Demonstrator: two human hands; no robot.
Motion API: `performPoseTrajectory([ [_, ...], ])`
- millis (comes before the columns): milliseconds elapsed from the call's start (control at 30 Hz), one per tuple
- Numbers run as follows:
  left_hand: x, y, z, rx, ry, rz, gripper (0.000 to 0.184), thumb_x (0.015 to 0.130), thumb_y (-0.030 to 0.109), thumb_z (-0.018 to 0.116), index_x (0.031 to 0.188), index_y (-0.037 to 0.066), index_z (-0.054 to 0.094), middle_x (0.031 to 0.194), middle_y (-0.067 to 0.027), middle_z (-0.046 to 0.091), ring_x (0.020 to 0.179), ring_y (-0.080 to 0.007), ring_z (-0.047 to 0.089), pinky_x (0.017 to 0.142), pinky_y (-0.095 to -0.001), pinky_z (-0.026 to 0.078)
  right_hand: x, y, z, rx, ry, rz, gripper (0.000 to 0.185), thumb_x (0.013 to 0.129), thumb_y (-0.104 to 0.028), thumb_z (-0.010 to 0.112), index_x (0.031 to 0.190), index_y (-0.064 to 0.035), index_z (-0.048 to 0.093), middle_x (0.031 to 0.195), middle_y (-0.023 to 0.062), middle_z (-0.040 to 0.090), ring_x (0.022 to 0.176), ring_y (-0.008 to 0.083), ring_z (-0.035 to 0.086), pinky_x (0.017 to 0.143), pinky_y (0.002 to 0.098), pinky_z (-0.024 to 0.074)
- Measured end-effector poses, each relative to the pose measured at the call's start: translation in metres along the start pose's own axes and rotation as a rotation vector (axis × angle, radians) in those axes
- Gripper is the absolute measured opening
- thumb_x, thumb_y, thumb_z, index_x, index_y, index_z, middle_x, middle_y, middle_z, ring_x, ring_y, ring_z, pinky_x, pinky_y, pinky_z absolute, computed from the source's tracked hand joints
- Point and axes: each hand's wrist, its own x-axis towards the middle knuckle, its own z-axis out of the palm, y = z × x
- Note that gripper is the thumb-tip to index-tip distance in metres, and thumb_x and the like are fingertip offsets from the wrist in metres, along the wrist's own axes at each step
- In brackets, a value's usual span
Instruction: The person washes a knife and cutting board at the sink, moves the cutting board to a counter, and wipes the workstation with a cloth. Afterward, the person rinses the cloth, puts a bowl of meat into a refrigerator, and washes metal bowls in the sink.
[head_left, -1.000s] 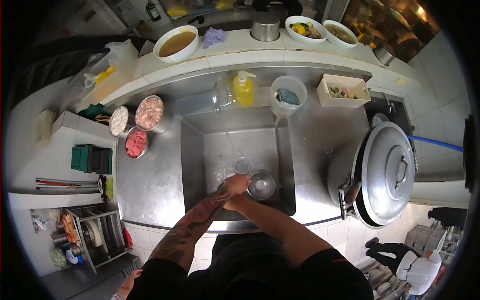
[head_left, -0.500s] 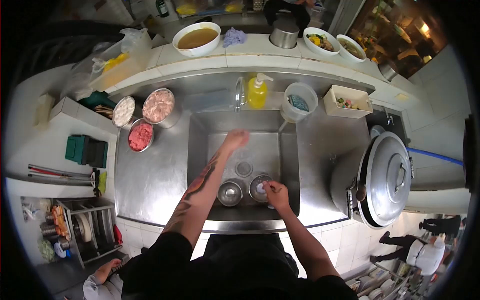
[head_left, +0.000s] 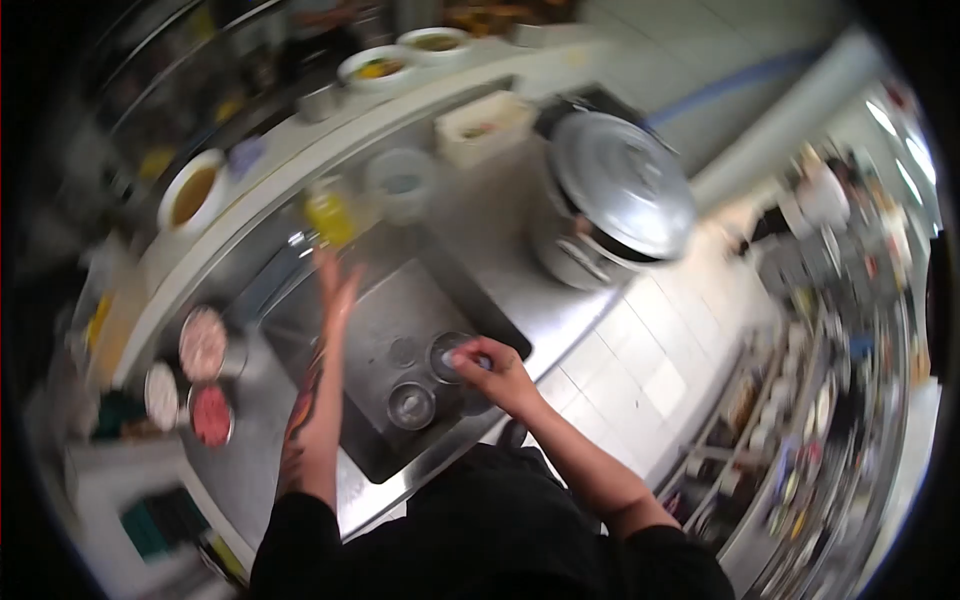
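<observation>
My left hand (head_left: 338, 282) reaches over the back edge of the sink (head_left: 385, 310), fingers spread, just in front of a yellow pump bottle (head_left: 330, 215). Fingers pinched, my right hand (head_left: 488, 368) is over a small metal bowl (head_left: 446, 352) in the sink; something pale and small shows at its fingertips, too blurred to name. A second metal bowl (head_left: 411, 405) sits beside the first, near the round drain (head_left: 402, 350).
A large lidded pot (head_left: 620, 190) stands right of the sink, behind it a clear tub (head_left: 400, 185) and a cream box (head_left: 485, 130). Containers of pink meat (head_left: 203, 345), red meat (head_left: 211, 415) and pale food (head_left: 161, 396) stand left. A person (head_left: 820, 195) is far right.
The view has swung to the right and is blurred. My hands have parted; my left hand has moved to the yellow bottle, while my right hand stays by the bowl.
</observation>
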Motion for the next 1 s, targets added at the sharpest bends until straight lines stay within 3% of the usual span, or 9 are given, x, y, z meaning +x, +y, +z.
performPoseTrajectory([
  [133, -0.086, 0.006, -0.023, -0.077, -0.350, -0.448, 0.077, 0.095, 0.015, 0.064, 0.156, 0.002, 0.019, 0.161, -0.0181, 0.024, 0.145, -0.0317, 0.032, 0.114, -0.0381, 0.033, -0.075, -0.105, -0.055, -0.031, 0.052, -0.365, 0.075, 0.077, -0.021, 0.086, 0.140, -0.0100, 0.046, 0.105, 0.0059, 0.059, 0.094, 0.0137, 0.057, 0.082, 0.0290, 0.0486],
  [267, -0.213, -0.066, -0.042, 0.306, -0.631, -0.626, 0.072, 0.097, 0.028, 0.059, 0.153, -0.003, 0.025, 0.160, -0.0203, 0.027, 0.148, -0.0288, 0.028, 0.119, -0.0379, 0.024, -0.088, -0.018, -0.112, 0.085, 0.094, -0.188, 0.073, 0.077, -0.021, 0.086, 0.138, -0.0067, 0.048, 0.118, 0.0092, 0.060, 0.108, 0.0194, 0.058, 0.093, 0.0317, 0.0482],
  [300, -0.223, 0.071, -0.016, 0.447, -0.746, -0.925, 0.073, 0.095, 0.029, 0.063, 0.153, 0.000, 0.028, 0.155, -0.0209, 0.036, 0.144, -0.0295, 0.034, 0.116, -0.0388, 0.028, -0.096, 0.027, -0.117, -0.126, 0.186, -0.169, 0.070, 0.078, -0.024, 0.085, 0.136, -0.0067, 0.050, 0.118, 0.0106, 0.061, 0.109, 0.0202, 0.058, 0.094, 0.0321, 0.0482],
  [400, -0.292, 0.024, -0.033, 0.558, -1.066, -0.521, 0.053, 0.099, 0.024, 0.059, 0.144, 0.000, 0.043, 0.136, -0.0175, 0.058, 0.125, -0.0268, 0.054, 0.105, -0.0358, 0.040, -0.159, 0.130, -0.133, 0.080, 0.451, 0.029, 0.062, 0.079, -0.033, 0.083, 0.127, -0.0053, 0.057, 0.113, 0.0126, 0.063, 0.103, 0.0224, 0.062, 0.088, 0.0361, 0.0519],
  [467, -0.320, 0.002, -0.034, 0.206, -1.001, -0.762, 0.042, 0.103, 0.024, 0.051, 0.137, 0.000, 0.052, 0.127, -0.0127, 0.063, 0.114, -0.0210, 0.059, 0.096, -0.0330, 0.045, -0.215, 0.193, -0.142, 0.579, 0.888, 0.291, 0.050, 0.081, -0.031, 0.082, 0.116, -0.0024, 0.061, 0.100, 0.0104, 0.065, 0.089, 0.0211, 0.064, 0.075, 0.0388, 0.0546],
  [533, -0.324, 0.061, -0.033, 0.351, -0.908, -0.982, 0.051, 0.103, 0.035, 0.051, 0.137, -0.003, 0.052, 0.133, -0.0146, 0.060, 0.121, -0.0252, 0.056, 0.101, -0.0350, 0.043, -0.277, 0.304, -0.159, 0.838, 0.942, 0.407, 0.038, 0.085, -0.029, 0.079, 0.105, -0.0020, 0.061, 0.089, 0.0076, 0.064, 0.075, 0.0200, 0.063, 0.064, 0.0399, 0.0539],
  [600, -0.332, 0.075, -0.029, 0.302, -0.791, -0.856, 0.040, 0.106, 0.032, 0.045, 0.118, -0.001, 0.066, 0.107, -0.0059, 0.068, 0.099, -0.0146, 0.060, 0.089, -0.0306, 0.046, -0.352, 0.356, -0.163, 1.045, 0.952, 0.515, 0.027, 0.089, -0.027, 0.073, 0.096, -0.0051, 0.060, 0.083, 0.0057, 0.063, 0.071, 0.0194, 0.062, 0.062, 0.0393, 0.0534],
  [767, -0.313, 0.062, -0.030, 0.360, -0.789, -0.706, 0.038, 0.101, 0.032, 0.057, 0.116, -0.001, 0.064, 0.103, -0.0059, 0.069, 0.091, -0.0151, 0.062, 0.085, -0.0316, 0.049, -0.516, 0.392, -0.222, 1.281, 1.377, 0.091, 0.025, 0.096, -0.030, 0.064, 0.100, -0.0052, 0.062, 0.091, 0.0081, 0.066, 0.083, 0.0230, 0.065, 0.077, 0.0412, 0.0564],
  [1000, -0.317, 0.048, -0.004, 0.739, -0.814, -0.266, 0.025, 0.091, 0.014, 0.068, 0.109, -0.002, 0.059, 0.094, -0.0114, 0.069, 0.085, -0.0204, 0.065, 0.080, -0.0337, 0.052, -0.775, 0.213, -0.401, 1.006, 1.493, -0.572, 0.054, 0.099, -0.042, 0.057, 0.133, -0.0011, 0.050, 0.130, 0.0218, 0.057, 0.118, 0.0350, 0.060, 0.103, 0.0505, 0.0491],
])
